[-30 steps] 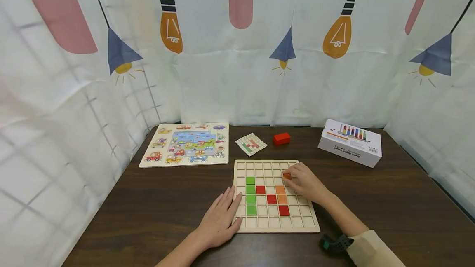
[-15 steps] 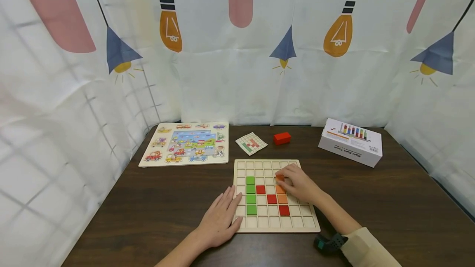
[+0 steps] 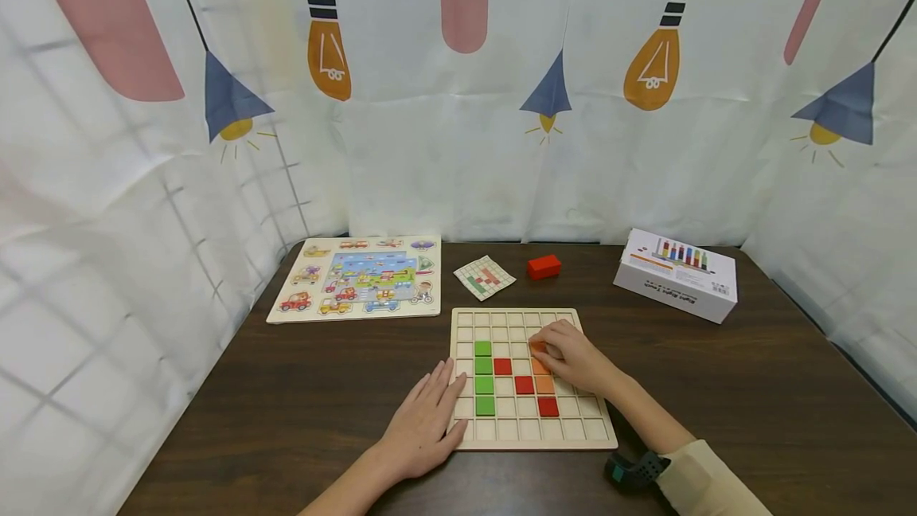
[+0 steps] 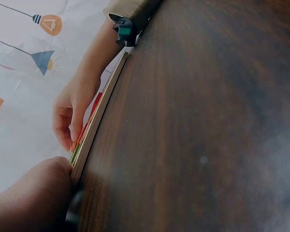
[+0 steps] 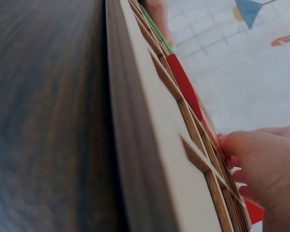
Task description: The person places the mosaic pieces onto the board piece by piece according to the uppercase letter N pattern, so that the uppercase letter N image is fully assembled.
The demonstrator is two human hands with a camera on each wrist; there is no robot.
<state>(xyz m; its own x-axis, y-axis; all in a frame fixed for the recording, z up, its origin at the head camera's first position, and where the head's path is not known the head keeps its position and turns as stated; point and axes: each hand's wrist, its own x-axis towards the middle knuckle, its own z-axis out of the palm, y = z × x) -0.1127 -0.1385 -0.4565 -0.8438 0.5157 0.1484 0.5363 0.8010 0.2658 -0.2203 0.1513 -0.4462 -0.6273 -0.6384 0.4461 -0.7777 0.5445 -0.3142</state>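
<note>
A wooden grid board [image 3: 509,430] lies on the dark table with colored square tiles set in it. My left hand [image 3: 423,424] rests flat on its left edge, fingers straight. With thumb and fingertips my right hand [image 3: 579,358] pinches an orange tile [image 3: 537,347] at a cell on the board's upper right. Just nearer to me are two more orange tiles [image 3: 544,385] in the same column. A column of green tiles [image 3: 483,385] stands to the left, and red tiles [image 3: 524,385] step diagonally between. The fingers partly cover the pinched tile; its seating is unclear.
Behind the board lie a small pattern card [image 3: 485,278] and a red block [image 3: 544,267]. A wooden picture puzzle [image 3: 372,277] lies at the back left; a white box [image 3: 677,275] stands at the back right. A printed curtain [image 3: 444,166] hangs behind the table.
My right hand has moved the orange tile left, over the column of the other orange tiles, and has stayed nearly still since half a second ago. The left hand has not moved.
</note>
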